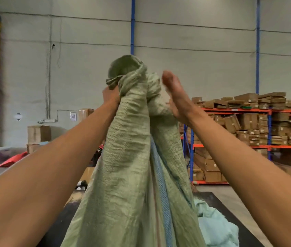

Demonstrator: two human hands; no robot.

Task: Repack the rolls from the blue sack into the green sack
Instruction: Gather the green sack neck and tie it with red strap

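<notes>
A green woven sack [128, 157] hangs tall in front of me, its gathered top bunched at about head height. My left hand [110, 97] grips that bunched top from the left side, most of the hand hidden behind the cloth. My right hand [175, 93] is raised beside the sack's right edge with its fingers straight, the palm against or very near the fabric. A pale blue sack [217, 227] lies crumpled low on the right, partly behind the green one. No rolls are visible.
A dark mat [230, 211] covers the floor under the sacks. Orange and blue shelving [248, 129] stacked with cardboard boxes fills the right background. More boxes [37, 134] stand at the back left by the grey wall.
</notes>
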